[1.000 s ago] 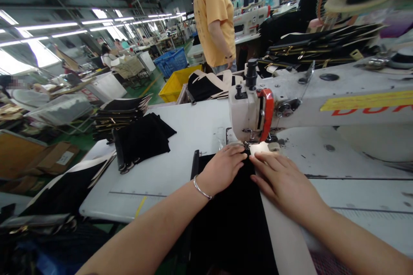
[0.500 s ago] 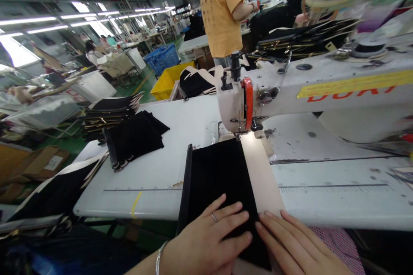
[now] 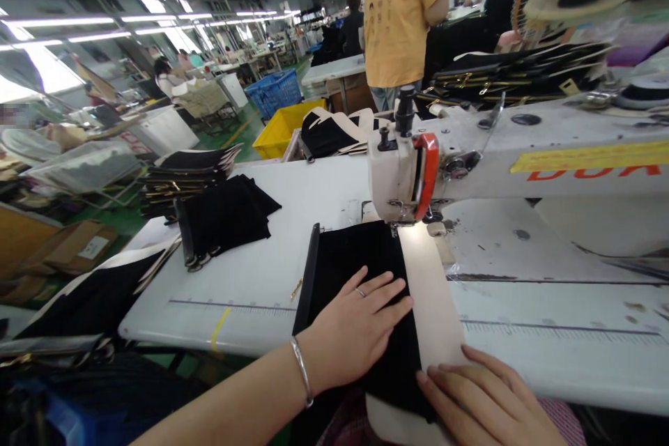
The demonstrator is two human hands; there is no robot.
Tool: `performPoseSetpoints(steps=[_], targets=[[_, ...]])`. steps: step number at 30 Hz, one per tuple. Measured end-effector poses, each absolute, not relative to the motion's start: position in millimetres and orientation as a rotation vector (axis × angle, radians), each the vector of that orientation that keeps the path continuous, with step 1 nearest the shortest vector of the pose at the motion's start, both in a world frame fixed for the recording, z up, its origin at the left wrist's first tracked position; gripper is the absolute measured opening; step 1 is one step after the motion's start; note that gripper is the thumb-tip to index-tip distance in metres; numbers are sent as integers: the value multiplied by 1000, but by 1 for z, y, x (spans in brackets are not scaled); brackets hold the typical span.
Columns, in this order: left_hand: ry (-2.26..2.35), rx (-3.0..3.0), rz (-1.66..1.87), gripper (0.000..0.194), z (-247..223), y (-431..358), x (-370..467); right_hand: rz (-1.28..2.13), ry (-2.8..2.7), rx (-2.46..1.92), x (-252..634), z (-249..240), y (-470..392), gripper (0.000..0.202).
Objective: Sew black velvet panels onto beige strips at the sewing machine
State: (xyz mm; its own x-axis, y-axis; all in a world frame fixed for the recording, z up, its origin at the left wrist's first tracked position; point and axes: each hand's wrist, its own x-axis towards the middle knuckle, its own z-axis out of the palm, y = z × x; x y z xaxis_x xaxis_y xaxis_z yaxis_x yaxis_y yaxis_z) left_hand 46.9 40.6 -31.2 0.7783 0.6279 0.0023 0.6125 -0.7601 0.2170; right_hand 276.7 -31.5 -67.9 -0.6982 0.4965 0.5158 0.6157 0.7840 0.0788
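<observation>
A black fabric panel [image 3: 334, 258] lies over a cream backing strip [image 3: 431, 293] on the white sewing table, its far edge under the needle and presser foot of the sewing machine [image 3: 400, 181]. My left hand [image 3: 360, 327], with a ring and a silver bangle, rests flat on the black panel with fingers spread. My right hand [image 3: 481, 397] lies at the near right, fingertips on the cream strip and the edge of the black panel, fingers stretched out. A gold zipper pull [image 3: 296, 288] pokes out at the panel's left side.
Black panels [image 3: 224, 219] lie on the table's left, beside a zippered stack [image 3: 182, 181]. More pieces [image 3: 94, 293] hang at the left edge. Behind stand a yellow crate [image 3: 285, 129], a blue basket [image 3: 274, 92] and a person in a yellow shirt [image 3: 400, 14].
My left hand has moved forward along the black panel, towards the machine. My right hand stays near the panel's near right edge. The camera view has shifted left.
</observation>
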Motion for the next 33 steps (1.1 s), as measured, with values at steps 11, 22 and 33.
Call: performPoseSetpoints(steps=[11,22,33], targets=[[815,2721,351,33,-39,30,35,-28,-2427,-982,271,-70,-10,32],[692,2743,452,24,-52,49,34,48,-2370,-1095,265,-74,7,33],[730,2850,353,27,-52,86,43,45,-2394,-1190,268,-73,33,35]])
